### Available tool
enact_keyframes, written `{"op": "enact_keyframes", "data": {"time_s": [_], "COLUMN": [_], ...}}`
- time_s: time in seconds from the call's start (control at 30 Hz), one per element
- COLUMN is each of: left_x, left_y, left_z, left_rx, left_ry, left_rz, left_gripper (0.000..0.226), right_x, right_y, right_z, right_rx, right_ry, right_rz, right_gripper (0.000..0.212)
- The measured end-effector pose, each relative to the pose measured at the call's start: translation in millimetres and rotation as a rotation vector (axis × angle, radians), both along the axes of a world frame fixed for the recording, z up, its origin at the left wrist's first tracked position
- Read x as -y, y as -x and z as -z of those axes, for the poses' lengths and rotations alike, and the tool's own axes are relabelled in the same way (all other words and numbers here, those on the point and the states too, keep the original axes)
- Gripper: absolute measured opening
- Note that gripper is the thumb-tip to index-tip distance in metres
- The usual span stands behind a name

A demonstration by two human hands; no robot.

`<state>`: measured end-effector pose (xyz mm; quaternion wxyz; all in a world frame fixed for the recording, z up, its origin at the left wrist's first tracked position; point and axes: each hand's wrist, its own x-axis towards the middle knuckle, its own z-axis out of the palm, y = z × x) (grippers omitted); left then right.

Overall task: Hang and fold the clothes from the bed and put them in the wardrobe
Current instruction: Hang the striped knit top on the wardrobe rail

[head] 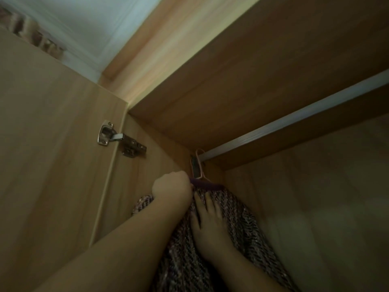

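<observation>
A purple-and-grey knitted garment (242, 224) hangs on a pink hanger (200, 163) whose hook sits over the silver rail (294, 121) at the rail's far left end, inside the wooden wardrobe (252, 70). My left hand (171, 186) grips the garment at its dark purple neckline, fingers curled and hidden behind the fist. My right hand (207, 226) lies flat on the knit just below the neckline, fingers spread and straight.
The open wardrobe door (52, 154) stands at the left, with a metal hinge (121, 140) joining it to the side wall. A shelf board runs above the rail. The wardrobe's pale back panel (326, 207) fills the right.
</observation>
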<state>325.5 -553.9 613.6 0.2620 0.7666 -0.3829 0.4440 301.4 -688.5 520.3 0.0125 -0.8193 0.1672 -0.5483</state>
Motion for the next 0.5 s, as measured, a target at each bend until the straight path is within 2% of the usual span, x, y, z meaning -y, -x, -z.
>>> {"op": "enact_keyframes", "data": {"time_s": [0.13,0.23,0.27,0.33,0.4,0.5], "left_x": [7,3,1,-3,-11,-28], "left_y": [-2,-4,-4,-2,5,16], "left_z": [18,32,40,61,86,129], "left_rx": [0.073,0.214,0.275,0.353,0.353,0.317], "left_ry": [0.03,0.084,0.09,0.025,-0.088,-0.242], "left_rz": [0.016,0.002,-0.034,-0.129,-0.159,-0.088], "left_gripper": [0.017,0.006,0.01,0.034,0.055,0.064], "right_x": [4,5,3,-1,-7,-19], "right_y": [-7,0,5,19,38,71], "right_z": [27,39,44,57,73,100], "right_rx": [0.087,0.089,0.067,0.007,-0.045,-0.082], "right_ry": [0.009,0.037,0.041,0.03,0.024,-0.005], "right_rz": [0.039,0.037,0.04,0.064,0.115,0.184], "right_gripper": [0.057,0.057,0.058,0.059,0.059,0.062]}}
